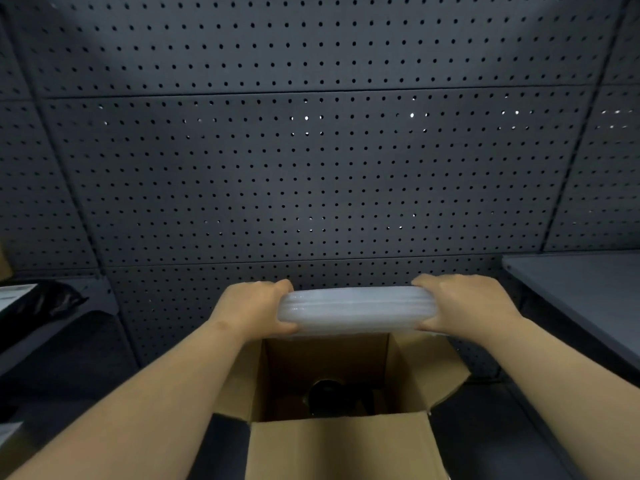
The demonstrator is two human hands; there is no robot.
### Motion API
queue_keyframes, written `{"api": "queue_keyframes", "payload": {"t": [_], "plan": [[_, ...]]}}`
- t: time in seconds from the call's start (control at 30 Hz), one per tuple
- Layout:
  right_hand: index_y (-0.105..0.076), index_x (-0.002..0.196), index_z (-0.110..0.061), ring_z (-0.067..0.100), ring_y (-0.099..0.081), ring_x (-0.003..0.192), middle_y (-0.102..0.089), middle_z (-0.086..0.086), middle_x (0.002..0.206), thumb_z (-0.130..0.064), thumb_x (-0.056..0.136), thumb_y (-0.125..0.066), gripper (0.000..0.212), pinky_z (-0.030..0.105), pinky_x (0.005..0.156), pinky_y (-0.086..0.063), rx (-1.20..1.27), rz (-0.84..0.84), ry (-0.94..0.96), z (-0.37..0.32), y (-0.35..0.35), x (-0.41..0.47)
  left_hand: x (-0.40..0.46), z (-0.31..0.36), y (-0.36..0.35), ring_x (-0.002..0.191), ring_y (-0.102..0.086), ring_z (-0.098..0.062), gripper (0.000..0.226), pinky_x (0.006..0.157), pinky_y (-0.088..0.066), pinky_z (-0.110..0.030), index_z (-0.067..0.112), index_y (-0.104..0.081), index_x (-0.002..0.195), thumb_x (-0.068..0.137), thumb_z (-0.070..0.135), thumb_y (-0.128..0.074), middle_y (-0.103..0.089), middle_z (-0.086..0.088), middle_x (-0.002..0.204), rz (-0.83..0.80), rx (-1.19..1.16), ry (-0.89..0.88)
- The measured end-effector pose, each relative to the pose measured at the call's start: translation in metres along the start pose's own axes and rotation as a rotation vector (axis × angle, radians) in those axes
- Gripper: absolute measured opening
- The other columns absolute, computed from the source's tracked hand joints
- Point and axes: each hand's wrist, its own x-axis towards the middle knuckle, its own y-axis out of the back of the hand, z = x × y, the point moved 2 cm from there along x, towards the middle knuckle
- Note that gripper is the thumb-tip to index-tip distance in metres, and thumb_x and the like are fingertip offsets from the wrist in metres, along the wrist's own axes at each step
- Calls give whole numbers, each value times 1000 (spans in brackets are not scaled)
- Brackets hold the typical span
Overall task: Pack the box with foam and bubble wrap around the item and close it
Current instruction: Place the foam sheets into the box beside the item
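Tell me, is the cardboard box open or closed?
Open. The cardboard box has its flaps spread outward, and a dark item shows inside at the bottom.

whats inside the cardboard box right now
Inside the open cardboard box a dark rounded item sits at the bottom. Shadow and the near wall hide its shape and the rest of the floor.
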Motion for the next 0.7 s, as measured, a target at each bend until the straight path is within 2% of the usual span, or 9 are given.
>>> {"api": "queue_keyframes", "payload": {"t": [0.07, 0.2, 0.33, 0.57, 0.7], "plan": [[-40, 130, -38, 15, -62, 93, -64, -9, 110, -61, 80, -53, 57, 28, 67, -47, -21, 24, 26, 0, -3, 3, 0, 3, -5, 87, -63, -15, 53, 71, -51, -29, 30, -46, 121, 81, 64, -51, -65, 7, 103, 9, 3, 29], [-48, 119, -33, 15, -63, 83, -65, -8, 97, -64, 80, -51, 50, 27, 60, -44, -60, -2, 6, 2, -9, 7, -2, 7, -12, 87, -63, -16, 54, 75, -53, -32, 29, -46, 121, 82, 66, -49, -65, 6, 102, 12, 3, 48], [-50, 117, -30, 16, -60, 77, -65, -5, 92, -69, 81, -48, 53, 26, 56, -40, -74, -31, -30, -4, -13, 9, -2, 4, -14, 89, -63, -16, 59, 72, -51, -31, 29, -46, 123, 82, 71, -46, -66, 5, 103, 6, 24, 55], [-51, 120, -33, 15, -60, 80, -64, -4, 93, -67, 82, -50, 51, 27, 61, -49, 83, -84, -151, -23, -19, 2, 1, -3, -18, 87, -63, -17, 58, 70, -53, -31, 27, -50, 116, 82, 73, -43, -67, 3, 99, 10, 17, 84], [-53, 120, -30, 17, -59, 81, -64, -2, 95, -61, 86, -49, 47, 27, 59, -45, 137, -112, -256, -27, -18, 6, 2, -2, -23, 82, -63, -16, 59, 70, -56, -33, 27, -51, 116, 81, 74, -43, -65, 4, 94, 13, -35, 116]]}}
